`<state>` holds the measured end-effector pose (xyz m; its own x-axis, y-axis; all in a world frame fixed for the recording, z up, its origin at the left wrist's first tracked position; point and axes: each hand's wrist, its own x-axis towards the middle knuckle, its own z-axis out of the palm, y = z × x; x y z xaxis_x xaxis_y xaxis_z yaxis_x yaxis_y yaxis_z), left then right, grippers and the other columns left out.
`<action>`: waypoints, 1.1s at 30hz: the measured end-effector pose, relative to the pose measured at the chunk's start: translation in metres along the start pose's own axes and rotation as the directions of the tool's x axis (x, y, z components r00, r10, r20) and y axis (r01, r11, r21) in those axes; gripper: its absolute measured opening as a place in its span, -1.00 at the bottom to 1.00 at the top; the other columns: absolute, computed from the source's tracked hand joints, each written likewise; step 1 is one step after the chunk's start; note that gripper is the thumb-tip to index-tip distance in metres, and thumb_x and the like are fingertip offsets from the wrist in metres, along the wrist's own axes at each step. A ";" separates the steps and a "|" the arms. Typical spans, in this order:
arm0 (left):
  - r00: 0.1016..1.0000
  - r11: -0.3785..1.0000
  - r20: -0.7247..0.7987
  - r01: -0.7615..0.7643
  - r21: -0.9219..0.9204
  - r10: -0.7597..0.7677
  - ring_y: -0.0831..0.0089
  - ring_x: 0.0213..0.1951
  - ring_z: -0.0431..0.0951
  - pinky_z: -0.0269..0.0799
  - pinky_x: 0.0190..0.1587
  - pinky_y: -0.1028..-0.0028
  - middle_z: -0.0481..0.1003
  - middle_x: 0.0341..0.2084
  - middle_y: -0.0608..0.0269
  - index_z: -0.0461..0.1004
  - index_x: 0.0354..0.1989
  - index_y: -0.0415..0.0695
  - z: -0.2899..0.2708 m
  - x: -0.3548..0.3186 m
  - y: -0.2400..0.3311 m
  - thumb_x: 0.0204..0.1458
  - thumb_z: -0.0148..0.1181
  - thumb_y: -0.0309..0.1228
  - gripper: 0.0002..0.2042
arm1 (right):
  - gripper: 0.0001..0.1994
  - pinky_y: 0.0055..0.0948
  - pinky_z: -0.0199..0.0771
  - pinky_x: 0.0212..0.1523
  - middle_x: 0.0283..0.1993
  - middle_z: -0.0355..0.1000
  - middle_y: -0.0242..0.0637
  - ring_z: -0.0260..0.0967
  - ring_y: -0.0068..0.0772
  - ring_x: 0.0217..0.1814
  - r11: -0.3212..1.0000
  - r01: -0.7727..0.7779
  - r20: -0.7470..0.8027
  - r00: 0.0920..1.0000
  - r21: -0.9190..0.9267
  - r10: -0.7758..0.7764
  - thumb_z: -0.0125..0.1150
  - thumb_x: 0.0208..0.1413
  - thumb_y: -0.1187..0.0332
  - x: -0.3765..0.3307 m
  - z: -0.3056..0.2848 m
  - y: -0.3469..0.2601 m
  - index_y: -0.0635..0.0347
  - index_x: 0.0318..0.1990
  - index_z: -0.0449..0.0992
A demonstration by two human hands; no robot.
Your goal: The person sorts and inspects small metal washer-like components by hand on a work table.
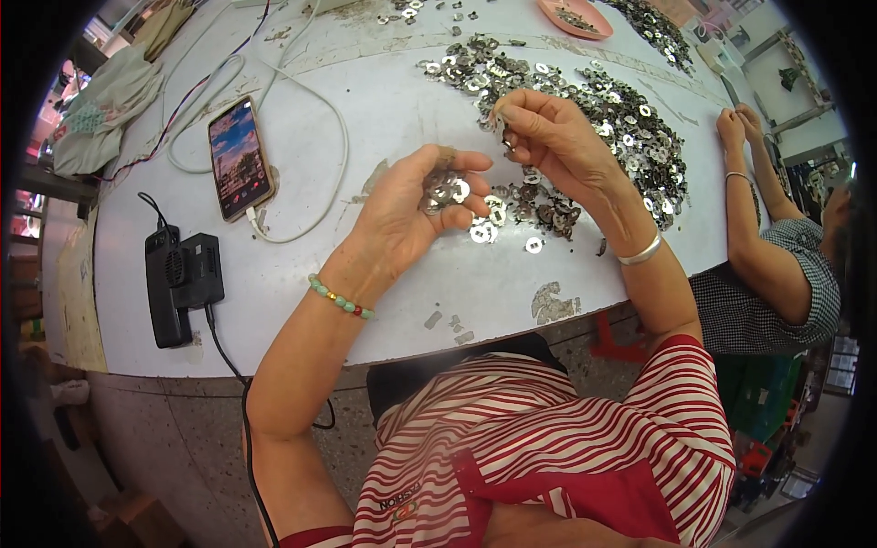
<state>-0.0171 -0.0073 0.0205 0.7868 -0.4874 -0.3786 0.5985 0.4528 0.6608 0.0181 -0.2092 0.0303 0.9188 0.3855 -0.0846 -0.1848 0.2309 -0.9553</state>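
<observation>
My left hand [388, 210] is cupped palm up over the white table, fingers curled round several shiny flat metal pieces [446, 189]. Just to its right and a little farther off, my right hand [559, 137] pinches a small metal part [507, 137] between thumb and fingers; its exact shape is partly hidden. A broad pile of small silver and dark metal parts [630, 137] spreads beyond and beside my right hand. Some round washer-like pieces with slotted holes [484, 230] lie loose on the table below the gap between my hands.
At left lie a phone [241, 157] on a white cable and a black device [167, 285] with a cord. A pink dish [575, 20] holding parts stands at the far side. Another person's hands [735, 128] are at the right. Grey cloth [105, 114] sits at far left.
</observation>
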 end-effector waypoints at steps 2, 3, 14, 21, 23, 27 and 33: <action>1.000 1.000 0.007 0.003 0.011 -0.003 0.31 -0.50 0.51 0.50 -0.55 0.57 0.46 -0.47 0.03 0.39 -0.25 -0.41 0.002 0.000 0.000 0.17 -0.22 -0.36 -0.68 | -0.81 -0.73 0.28 -0.45 -0.44 0.38 -0.46 0.26 -0.72 -0.48 0.993 0.057 -0.001 0.998 -0.099 -0.058 0.20 0.13 0.29 -0.007 0.009 -0.003 0.25 -0.30 0.50; 1.000 1.000 0.023 0.007 0.027 -0.007 0.30 -0.49 0.53 0.47 -0.55 0.55 0.46 -0.48 0.04 0.39 -0.20 -0.42 0.003 0.000 0.000 0.15 -0.21 -0.33 -0.65 | -0.79 -0.73 0.28 -0.44 -0.43 0.39 -0.45 0.25 -0.72 -0.49 0.972 0.120 -0.002 0.992 -0.200 -0.123 0.20 0.12 0.29 -0.010 0.012 -0.005 0.28 -0.28 0.51; 0.992 0.991 -0.101 -0.080 -0.107 0.070 0.36 -0.50 0.46 0.48 -0.51 0.52 0.45 -0.47 0.02 0.41 -0.29 -0.41 -0.001 0.005 0.005 0.14 -0.17 -0.37 -0.70 | -0.89 -0.68 0.41 -0.42 -0.43 0.46 -0.40 0.37 -0.68 -0.45 0.733 0.327 0.102 0.937 -0.596 -0.336 0.16 0.11 0.43 -0.010 0.018 -0.002 0.29 -0.28 0.51; 0.971 0.944 -0.146 -0.223 -0.245 0.192 0.30 -0.47 0.42 0.45 -0.42 0.47 0.44 -0.48 -0.01 0.42 -0.35 -0.38 -0.025 0.005 0.025 0.08 -0.05 -0.39 -0.76 | -0.83 -0.48 0.41 -0.40 -0.37 0.42 -0.32 0.39 -0.44 -0.38 0.406 0.476 0.451 0.878 -0.780 -0.163 0.28 -0.12 0.45 -0.011 0.019 -0.009 0.25 -0.33 0.48; 0.961 0.935 -0.176 -0.252 -0.251 0.212 0.29 -0.48 0.40 0.43 -0.43 0.48 0.44 -0.48 -0.03 0.42 -0.35 -0.38 -0.025 0.003 0.027 0.08 -0.07 -0.39 -0.75 | -0.80 -0.53 0.41 -0.41 -0.30 0.39 -0.35 0.38 -0.48 -0.37 0.415 0.533 0.555 0.828 -0.737 -0.076 0.31 -0.18 0.52 -0.016 0.026 -0.006 0.25 -0.33 0.49; 0.960 0.920 -0.151 -0.271 -0.283 0.236 0.31 -0.48 0.40 0.40 -0.47 0.51 0.44 -0.48 -0.03 0.41 -0.34 -0.37 -0.031 0.003 0.029 0.09 -0.09 -0.38 -0.74 | -0.87 -0.39 0.40 -0.33 -0.37 0.39 -0.26 0.40 -0.29 -0.34 0.377 0.459 0.483 0.875 -0.804 -0.035 0.26 -0.15 0.52 -0.018 0.026 -0.002 0.26 -0.39 0.47; 0.961 0.927 -0.160 -0.264 -0.267 0.227 0.34 -0.49 0.41 0.33 -0.57 0.56 0.44 -0.48 -0.01 0.42 -0.34 -0.37 -0.027 0.002 0.029 0.10 -0.11 -0.38 -0.73 | -0.91 -0.44 0.37 -0.45 -0.46 0.36 -0.30 0.36 -0.36 -0.48 0.280 0.417 0.392 0.909 -0.864 -0.142 0.25 -0.10 0.50 -0.009 0.012 -0.006 0.27 -0.41 0.47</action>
<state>0.0065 0.0247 0.0218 0.9159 -0.2461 -0.3170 0.3876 0.7475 0.5395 0.0067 -0.2039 0.0401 0.7245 0.6679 0.1704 0.6330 -0.5467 -0.5481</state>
